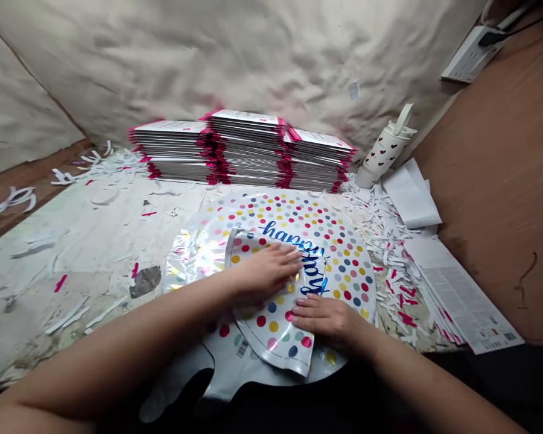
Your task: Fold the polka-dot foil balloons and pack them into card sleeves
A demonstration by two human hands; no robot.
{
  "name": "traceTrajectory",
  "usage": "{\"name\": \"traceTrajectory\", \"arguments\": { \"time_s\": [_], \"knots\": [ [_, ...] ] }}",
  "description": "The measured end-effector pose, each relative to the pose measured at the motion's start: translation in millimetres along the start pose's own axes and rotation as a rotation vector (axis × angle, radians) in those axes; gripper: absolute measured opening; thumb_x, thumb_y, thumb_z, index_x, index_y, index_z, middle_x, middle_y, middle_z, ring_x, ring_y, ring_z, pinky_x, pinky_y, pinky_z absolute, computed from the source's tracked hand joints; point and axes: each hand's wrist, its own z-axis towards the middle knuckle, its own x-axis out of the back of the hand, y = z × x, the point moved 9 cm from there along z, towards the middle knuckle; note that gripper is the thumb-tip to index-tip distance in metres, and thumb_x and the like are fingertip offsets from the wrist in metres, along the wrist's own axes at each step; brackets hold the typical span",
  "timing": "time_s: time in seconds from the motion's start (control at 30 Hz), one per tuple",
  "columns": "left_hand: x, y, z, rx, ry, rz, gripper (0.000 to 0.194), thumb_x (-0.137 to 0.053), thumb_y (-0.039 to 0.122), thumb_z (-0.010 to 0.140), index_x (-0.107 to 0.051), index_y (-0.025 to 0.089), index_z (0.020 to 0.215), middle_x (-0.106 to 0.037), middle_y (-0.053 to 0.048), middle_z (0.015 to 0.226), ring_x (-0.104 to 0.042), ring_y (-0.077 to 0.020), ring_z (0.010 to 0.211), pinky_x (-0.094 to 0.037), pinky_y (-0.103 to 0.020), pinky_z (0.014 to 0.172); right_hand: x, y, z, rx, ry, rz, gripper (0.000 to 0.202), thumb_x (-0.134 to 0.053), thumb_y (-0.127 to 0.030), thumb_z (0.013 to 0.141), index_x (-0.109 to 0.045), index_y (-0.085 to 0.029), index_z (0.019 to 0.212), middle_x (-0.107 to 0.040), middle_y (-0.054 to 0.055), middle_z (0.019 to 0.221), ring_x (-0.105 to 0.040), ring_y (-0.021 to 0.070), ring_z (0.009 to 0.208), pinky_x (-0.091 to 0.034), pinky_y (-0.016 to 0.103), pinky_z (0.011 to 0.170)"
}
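Note:
A folded foil balloon (271,337) with coloured dots and blue lettering lies on top of a flat round dotted foil balloon (344,265) that reads "happy". Across the folded piece, my left hand (271,271) rests flat with its fingers out. My right hand (328,316) lies lower and to the right, fingers stretched over the right side of the fold. Neither hand grips anything that I can see. Silvery tails of foil hang toward the table's front edge, and a barcode shows beside the folded piece.
Several stacks of pink-edged flat packets (248,150) stand at the back. A white tumbler with hearts (384,150) leans at the back right. Printed cards (466,289) lie at the right, among paper strips (389,241). A power strip (475,54) hangs on the wall.

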Motion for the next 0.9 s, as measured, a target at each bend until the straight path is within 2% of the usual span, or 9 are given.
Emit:
{"name": "traceTrajectory", "arguments": {
  "time_s": [0.1, 0.17, 0.33, 0.5, 0.6, 0.67, 0.73, 0.83, 0.9],
  "knots": [
    [55.9, -64, -41, 0.294, 0.324, -0.084, 0.049, -0.033, 0.013, 0.082, -0.043, 0.021, 0.129, -0.042, -0.004, 0.138, -0.034, -0.0176, 0.128, -0.032, -0.038, 0.105, 1, 5, -6, -0.039, 0.044, 0.029, 0.031, -0.039, -0.022, 0.092, -0.059, -0.022, 0.116, -0.064, 0.006, 0.113, -0.051, 0.016, 0.116, -0.039, 0.036, 0.101],
    [78.4, -104, -73, 0.47, 0.407, -0.072, 0.053, -0.037, 0.014, 0.079, -0.04, 0.02, 0.132, -0.043, -0.005, 0.136, -0.035, -0.02, 0.126, -0.034, -0.04, 0.103, 0, 7, -7, -0.051, 0.056, 0.045, 0.03, -0.041, -0.022, 0.092, -0.06, -0.022, 0.115, -0.065, 0.006, 0.113, -0.052, 0.016, 0.116, -0.039, 0.036, 0.102],
    [60.3, -130, -75, 0.501, 0.24, -0.08, 0.055, -0.054, 0.039, 0.074, -0.049, 0.018, 0.124, -0.054, -0.008, 0.123, -0.05, -0.0233, 0.111, -0.041, -0.037, 0.094, 1, 6, -4, -0.053, 0.046, 0.082, 0.03, -0.043, -0.019, 0.09, -0.059, -0.022, 0.116, -0.064, 0.005, 0.114, -0.051, 0.0161, 0.116, -0.038, 0.036, 0.102],
    [54.4, -157, -67, 0.64, 0.31, 0.017, 0.02, -0.053, 0.034, 0.072, -0.067, 0.021, 0.08, -0.066, -0.004, 0.084, -0.059, -0.0219, 0.085, -0.047, -0.034, 0.079, 2, 9, -2, -0.077, 0.018, 0.095, 0.031, -0.044, -0.02, 0.09, -0.057, -0.022, 0.118, -0.063, 0.007, 0.115, -0.05, 0.0168, 0.117, -0.037, 0.038, 0.102],
    [74.4, -175, -80, 0.767, 0.424, 0.117, 0.023, -0.047, 0.029, 0.076, -0.066, 0.018, 0.084, -0.064, -0.009, 0.087, -0.056, -0.027, 0.092, -0.042, -0.042, 0.085, 1, 13, -2, -0.079, -0.008, 0.109, 0.031, -0.043, -0.021, 0.09, -0.058, -0.022, 0.117, -0.063, 0.007, 0.115, -0.05, 0.0167, 0.118, -0.037, 0.038, 0.102],
    [86.4, -164, -76, 0.758, 0.519, 0.185, 0.03, -0.04, 0.026, 0.081, -0.064, 0.016, 0.097, -0.062, -0.011, 0.1, -0.052, -0.0282, 0.102, -0.038, -0.045, 0.091, 1, 16, -1, -0.076, -0.021, 0.135, 0.03, -0.043, -0.022, 0.09, -0.06, -0.023, 0.115, -0.063, 0.006, 0.115, -0.05, 0.0159, 0.118, -0.037, 0.037, 0.102],
    [77.1, -125, -45, 0.527, 0.463, 0.175, 0.036, -0.033, 0.022, 0.085, -0.061, 0.017, 0.107, -0.06, -0.01, 0.108, -0.05, -0.0244, 0.108, -0.037, -0.042, 0.094, 1, 17, 0, -0.079, -0.032, 0.165, 0.029, -0.044, -0.022, 0.09, -0.061, -0.023, 0.113, -0.063, 0.006, 0.114, -0.05, 0.0152, 0.117, -0.036, 0.036, 0.103],
    [15.3, -30, 10, -0.022, 0.049, 0.041, 0.042, -0.029, 0.021, 0.088, -0.052, 0.022, 0.123, -0.052, -0.004, 0.129, -0.04, -0.0184, 0.123, -0.03, -0.036, 0.103, 3, 17, 0, -0.1, -0.033, 0.203, 0.028, -0.046, -0.02, 0.088, -0.061, -0.022, 0.112, -0.064, 0.005, 0.114, -0.05, 0.0151, 0.117, -0.035, 0.035, 0.103],
    [-16.5, 6, 26, -0.1, -0.091, 0.022, 0.045, -0.032, 0.029, 0.09, -0.04, 0.022, 0.134, -0.038, -0.005, 0.141, -0.027, -0.0216, 0.132, -0.021, -0.04, 0.107, 6, 13, -3, -0.113, -0.014, 0.235, 0.028, -0.046, -0.018, 0.087, -0.062, -0.021, 0.109, -0.064, 0.006, 0.114, -0.051, 0.0156, 0.116, -0.036, 0.035, 0.103]
  ]
}}
